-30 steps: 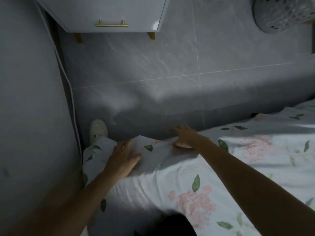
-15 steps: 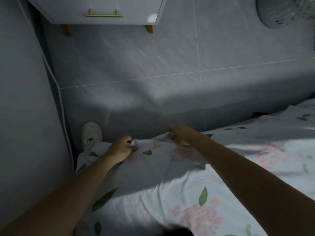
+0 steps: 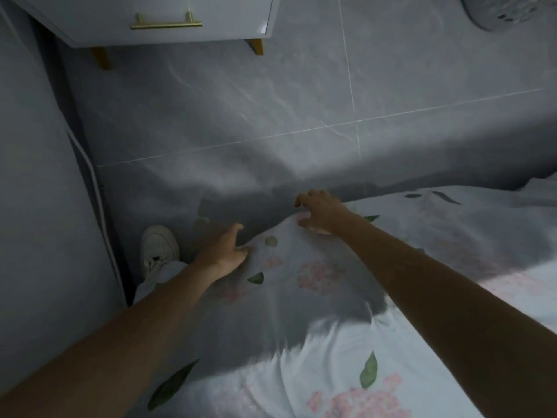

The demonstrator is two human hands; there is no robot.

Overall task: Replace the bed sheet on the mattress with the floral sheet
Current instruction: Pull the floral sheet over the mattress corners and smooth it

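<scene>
The floral sheet (image 3: 346, 321), white with pink blossoms and green leaves, covers the bed across the lower right of the head view. Its far corner rises in a peak between my hands. My left hand (image 3: 224, 251) pinches the sheet's edge at the left of that corner, thumb raised. My right hand (image 3: 321, 214) rests on the sheet's far edge with fingers spread and curled over it. The mattress itself is hidden under the sheet.
Grey marble floor tiles (image 3: 271, 116) lie beyond the bed. A white cabinet with a brass handle (image 3: 165, 24) stands at the top left. A wall (image 3: 36, 206) runs along the left with a cable. My white shoe (image 3: 159, 245) is beside it. A perforated basket (image 3: 509, 10) sits top right.
Both hands gripped the sheet's corner half a second ago; now my right hand has opened with fingers spread at the edge, and the view has tilted downward, showing my shoe again.
</scene>
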